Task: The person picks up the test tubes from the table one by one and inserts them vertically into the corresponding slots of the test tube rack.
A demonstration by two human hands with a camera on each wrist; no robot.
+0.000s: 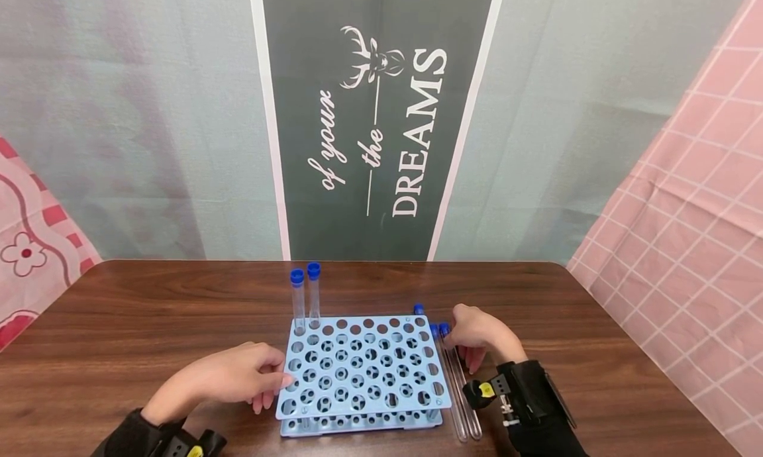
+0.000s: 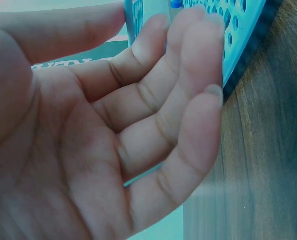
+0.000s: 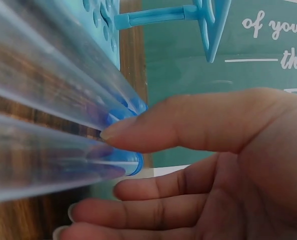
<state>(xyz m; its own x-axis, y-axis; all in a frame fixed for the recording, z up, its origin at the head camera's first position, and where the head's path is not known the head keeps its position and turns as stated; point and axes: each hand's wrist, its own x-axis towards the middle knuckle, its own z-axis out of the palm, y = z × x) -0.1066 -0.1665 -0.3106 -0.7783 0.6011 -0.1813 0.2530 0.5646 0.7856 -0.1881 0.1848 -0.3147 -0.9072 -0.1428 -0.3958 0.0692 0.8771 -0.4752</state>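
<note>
A light blue test tube rack [image 1: 363, 367] with rows of round holes stands on the table. My left hand [image 1: 247, 375] holds its left edge in the head view, thumb on the top plate and fingers bent below. In the left wrist view, those fingers [image 2: 198, 127] curl beside the rack [image 2: 238, 30]. Two clear test tubes with blue caps [image 1: 297, 276] stand upright in the rack's far left corner. Beside the rack's right side lie blue-capped test tubes [image 1: 460, 391]. My right hand [image 1: 477, 334] is at their caps, its thumb [image 3: 138, 131] over them and its other fingers spread apart.
Another blue cap [image 1: 419, 308] shows past the rack's far right corner. The brown wooden table [image 1: 179, 298] meets a printed curtain [image 1: 381, 126] at its far edge. Pink cloth [image 1: 691, 245] hangs along the right side.
</note>
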